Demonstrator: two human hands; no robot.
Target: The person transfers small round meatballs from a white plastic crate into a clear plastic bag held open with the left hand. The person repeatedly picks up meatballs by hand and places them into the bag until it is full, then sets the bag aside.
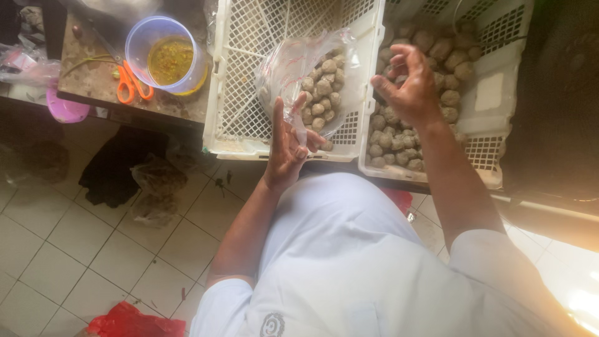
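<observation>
The clear plastic bag [312, 81], partly filled with brown meatballs [321, 93], lies in the left white lattice crate [240, 112], its mouth at the grip of the left hand [288, 146]. That grip pinches the bag's edge between thumb and curled fingers, with the index finger raised straight. Just beyond and to the right of that grip, the right hand [409, 84] hovers over the loose meatballs [393, 140] in the right crate [493, 100]; its fingers are curled and half open, and whether they hold a ball cannot be told. The step in hand appears to be filling the bag from the right crate. The next move likely calls for the bag mouth held wide while balls cross the crate wall. Farther left of both grips, on the tabletop [93, 81], stand orange-handled scissors [132, 84] and a clear tub of yellow sauce [165, 56].
</observation>
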